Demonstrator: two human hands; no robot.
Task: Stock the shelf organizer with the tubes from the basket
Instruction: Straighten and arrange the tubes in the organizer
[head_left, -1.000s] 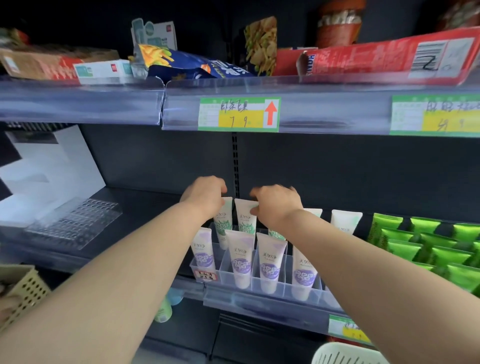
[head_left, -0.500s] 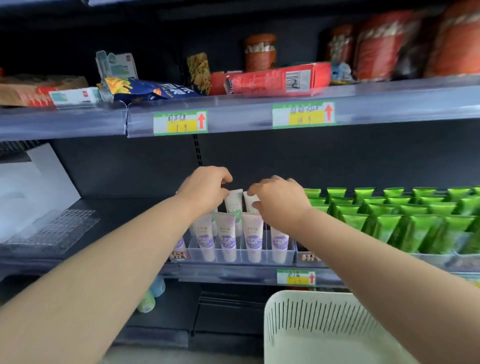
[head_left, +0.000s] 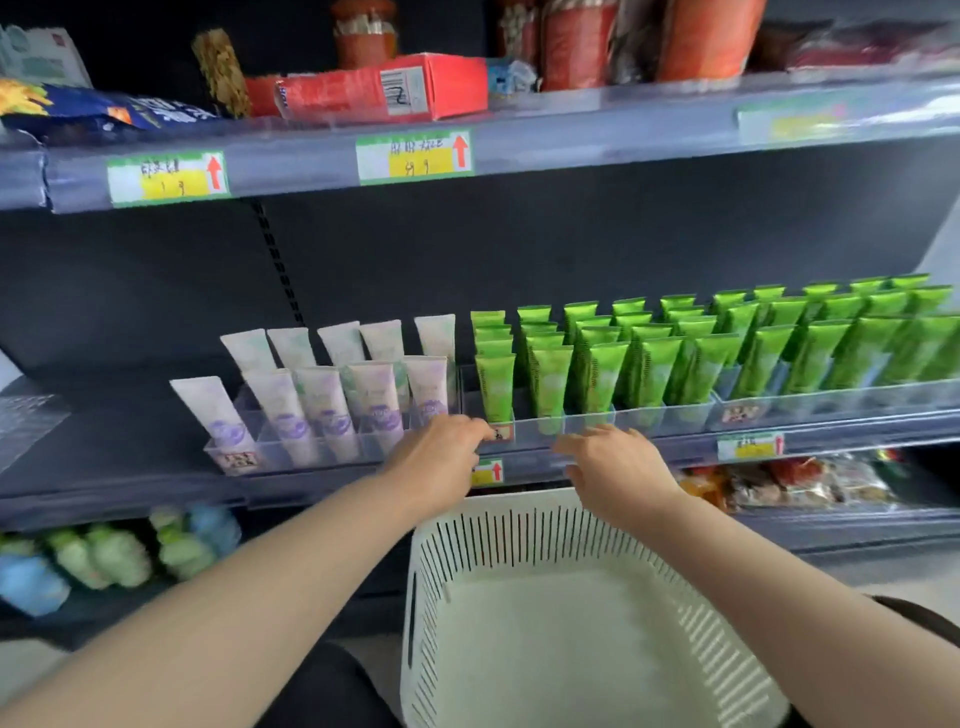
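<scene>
- Left hand (head_left: 441, 457) and right hand (head_left: 618, 467) hold nothing, fingers loose, at the shelf edge.
- Pale tubes (head_left: 322, 410) stand in the shelf organizer (head_left: 270, 457); the basket (head_left: 519, 522) shows none.
- Stocking looks finished; next, perhaps straightening rows.

Bare left hand (head_left: 436, 462), right hand (head_left: 618, 473)

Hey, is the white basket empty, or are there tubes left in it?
Empty, as far as it shows: the basket has a bare white floor with nothing lying on it. Its near edge runs out of frame, so that strip cannot be checked.
</scene>
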